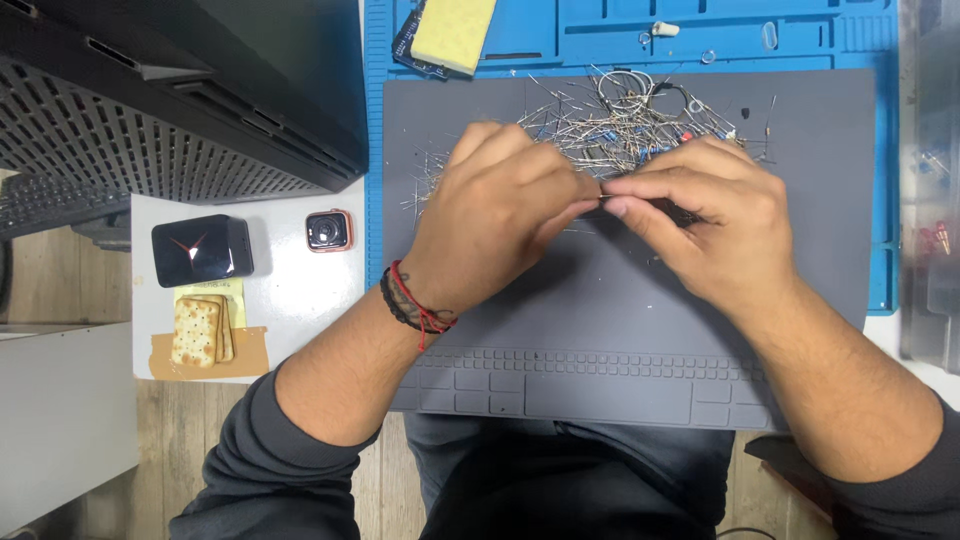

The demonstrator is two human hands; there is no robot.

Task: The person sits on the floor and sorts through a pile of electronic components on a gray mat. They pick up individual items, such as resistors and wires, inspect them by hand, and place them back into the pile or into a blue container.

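Note:
My left hand (495, 215) and my right hand (715, 220) meet fingertip to fingertip over a grey work mat (620, 320). Between the pinched fingers is a thin wire-legged component (603, 197), gripped at both ends. My right hand also seems to hold a dark slim tool (682, 212), mostly hidden under the fingers. Just behind the hands lies a tangled pile of small wire-legged components (625, 125), partly covered by my knuckles. A red and black cord bracelet circles my left wrist.
A blue silicone mat (700, 35) lies under the grey one, with a yellow sponge (453, 32) at its back. Left of the mats: a black perforated case (170, 110), a small black cube (202, 250), a watch body (328, 231) and crackers (200, 330).

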